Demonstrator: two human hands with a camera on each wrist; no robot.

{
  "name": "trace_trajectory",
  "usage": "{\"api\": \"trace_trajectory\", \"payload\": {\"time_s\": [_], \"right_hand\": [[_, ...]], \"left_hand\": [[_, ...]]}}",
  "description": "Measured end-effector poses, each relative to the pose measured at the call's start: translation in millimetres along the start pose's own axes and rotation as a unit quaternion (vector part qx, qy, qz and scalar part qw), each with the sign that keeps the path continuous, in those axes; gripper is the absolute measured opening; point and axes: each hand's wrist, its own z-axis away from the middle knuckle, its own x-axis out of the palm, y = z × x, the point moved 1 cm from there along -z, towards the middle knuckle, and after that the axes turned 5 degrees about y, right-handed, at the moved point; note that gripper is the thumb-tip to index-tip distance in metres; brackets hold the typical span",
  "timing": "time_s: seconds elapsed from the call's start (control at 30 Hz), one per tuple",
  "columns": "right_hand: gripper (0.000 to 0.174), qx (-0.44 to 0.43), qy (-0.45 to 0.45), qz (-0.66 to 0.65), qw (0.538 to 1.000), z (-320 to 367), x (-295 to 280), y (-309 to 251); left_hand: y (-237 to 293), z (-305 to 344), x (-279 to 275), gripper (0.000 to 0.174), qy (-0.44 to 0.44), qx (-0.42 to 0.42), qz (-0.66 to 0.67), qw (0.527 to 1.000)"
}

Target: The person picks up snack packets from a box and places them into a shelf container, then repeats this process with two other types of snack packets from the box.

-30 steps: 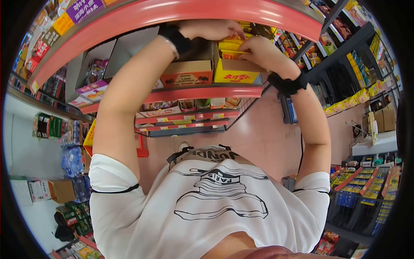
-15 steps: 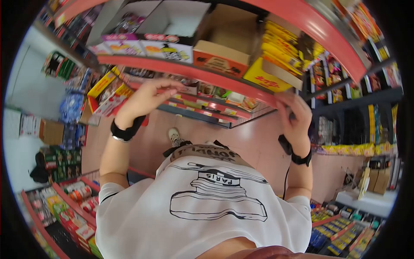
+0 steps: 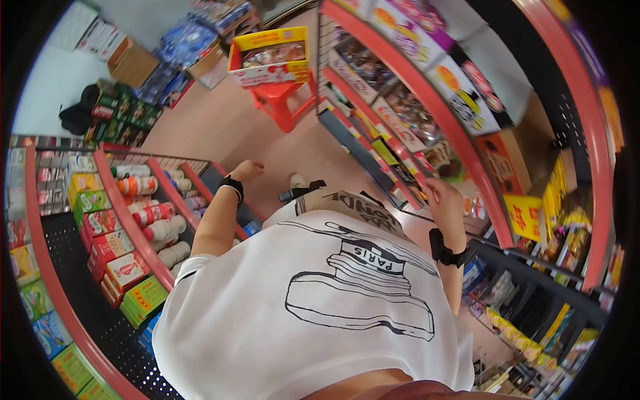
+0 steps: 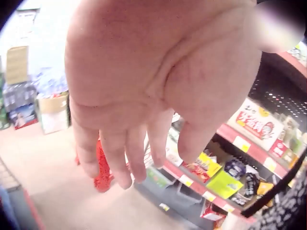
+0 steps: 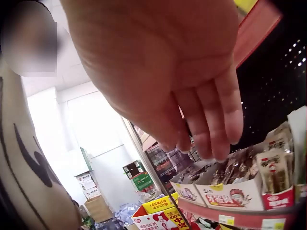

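In the head view the left hand [image 3: 247, 171] hangs in the aisle beside the left shelf, holding nothing. Its fingers hang relaxed, pointing down, in the left wrist view, the palm [image 4: 153, 72] bare. The right hand [image 3: 445, 203] is in front of the lower tiers of the right-hand shelf, also with nothing in it. In the right wrist view its fingers [image 5: 206, 120] hang loosely, and snack boxes [image 5: 232, 194] stand on a shelf behind them. Whether the right hand touches the shelf cannot be told.
A red stool [image 3: 283, 107] bears a yellow box [image 3: 269, 72] at the aisle's far end. Shelves of bottles and cartons [image 3: 127, 265] line the left side. A red shelf edge [image 3: 460, 160] runs along the right, with a yellow box [image 3: 523, 217] near its end.
Both hands have left the yellow packets in the upper box and come down empty. The view has turned toward the aisle, bringing the stool and left shelf closer to the middle.
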Motion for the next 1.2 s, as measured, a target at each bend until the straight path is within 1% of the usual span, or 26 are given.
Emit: {"api": "trace_trajectory", "payload": {"time_s": [0.07, 0.1, 0.13, 0.17, 0.2, 0.27, 0.33, 0.4, 0.43, 0.47, 0.5, 0.57, 0.6, 0.67, 0.73, 0.8, 0.83, 0.9, 0.93, 0.97, 1.0, 1.07, 1.1, 1.13, 1.17, 1.2], "right_hand": [[0.018, -0.023, -0.042, -0.01, 0.999, -25, 27, -14], [0.02, -0.017, -0.088, -0.017, 0.996, -38, 39, -23], [0.021, -0.01, -0.132, -0.023, 0.991, -49, 52, -33], [0.024, -0.048, -0.123, -0.014, 0.991, -60, 65, -42], [0.024, -0.051, -0.13, -0.016, 0.99, -72, 78, -51], [0.026, -0.052, -0.183, -0.03, 0.981, -97, 104, -68], [0.027, -0.062, -0.201, -0.044, 0.977, -120, 127, -81], [0.027, -0.089, -0.237, -0.037, 0.967, -144, 144, -101], [0.026, -0.083, -0.251, -0.054, 0.963, -154, 153, -109], [0.026, -0.08, -0.257, -0.055, 0.962, -164, 162, -114], [0.026, -0.104, -0.263, -0.051, 0.958, -175, 170, -118], [0.025, -0.143, -0.274, -0.059, 0.949, -197, 187, -124], [0.025, -0.142, -0.278, -0.058, 0.948, -209, 194, -127], [0.024, -0.171, -0.286, -0.051, 0.942, -234, 208, -134], [0.023, -0.176, -0.292, -0.054, 0.938, -261, 223, -140], [0.023, -0.183, -0.297, -0.057, 0.935, -291, 242, -144], [0.022, -0.201, -0.289, -0.065, 0.934, -305, 255, -143], [0.023, -0.259, -0.27, -0.073, 0.925, -336, 277, -148], [0.023, -0.259, -0.272, -0.076, 0.924, -352, 285, -151], [0.023, -0.281, -0.273, -0.076, 0.917, -365, 291, -159], [0.022, -0.304, -0.274, -0.075, 0.909, -379, 297, -167], [0.021, -0.308, -0.286, -0.08, 0.904, -404, 311, -178], [0.017, -0.308, -0.286, -0.063, 0.905, -414, 316, -183], [0.014, -0.307, -0.288, -0.046, 0.906, -419, 318, -188], [0.015, -0.301, -0.288, -0.044, 0.908, -425, 318, -192], [0.015, -0.3, -0.292, -0.04, 0.907, -429, 320, -192]], "left_hand": [[-62, 11, 7, 0.039, 0.038, -0.067, 0.059, 0.995], [-84, 23, 8, 0.039, 0.038, -0.078, 0.063, 0.994], [-104, 36, 10, 0.037, 0.049, -0.119, 0.103, 0.986], [-123, 48, 12, 0.035, 0.061, -0.158, 0.143, 0.975], [-142, 57, 13, 0.035, 0.062, -0.164, 0.146, 0.974], [-172, 77, 19, 0.031, 0.072, -0.28, 0.259, 0.922], [-190, 94, 24, 0.03, 0.086, -0.286, 0.295, 0.908], [-192, 108, 20, 0.03, 0.098, -0.291, 0.325, 0.895], [-192, 110, 18, 0.03, 0.105, -0.297, 0.322, 0.893], [-184, 113, 13, 0.031, 0.109, -0.305, 0.318, 0.891], [-168, 115, 1, 0.031, 0.095, -0.318, 0.287, 0.899], [-187, 105, 11, 0.031, 0.109, -0.308, 0.305, 0.895], [-190, 99, 12, 0.031, 0.128, -0.293, 0.323, 0.891], [-189, 88, 10, 0.031, 0.132, -0.292, 0.333, 0.887], [-170, 77, -6, 0.031, 0.138, -0.292, 0.341, 0.883], [-136, 68, -37, 0.033, 0.11, -0.338, 0.335, 0.873], [-137, 60, -43, 0.034, 0.131, -0.309, 0.311, 0.889], [-151, 43, -48, 0.034, 0.151, -0.309, 0.335, 0.877], [-158, 37, -51, 0.034, 0.167, -0.308, 0.354, 0.868], [-148, 32, -70, 0.034, 0.147, -0.297, 0.322, 0.887], [-147, 23, -83, 0.034, 0.146, -0.299, 0.324, 0.885], [-147, 2, -103, 0.036, 0.163, -0.33, 0.386, 0.846], [-146, -9, -109, 0.036, 0.158, -0.336, 0.391, 0.842], [-147, -22, -116, 0.035, 0.177, -0.327, 0.404, 0.836], [-146, -36, -125, 0.035, 0.198, -0.314, 0.416, 0.83], [-138, -49, -138, 0.035, 0.194, -0.315, 0.419, 0.829]]}}
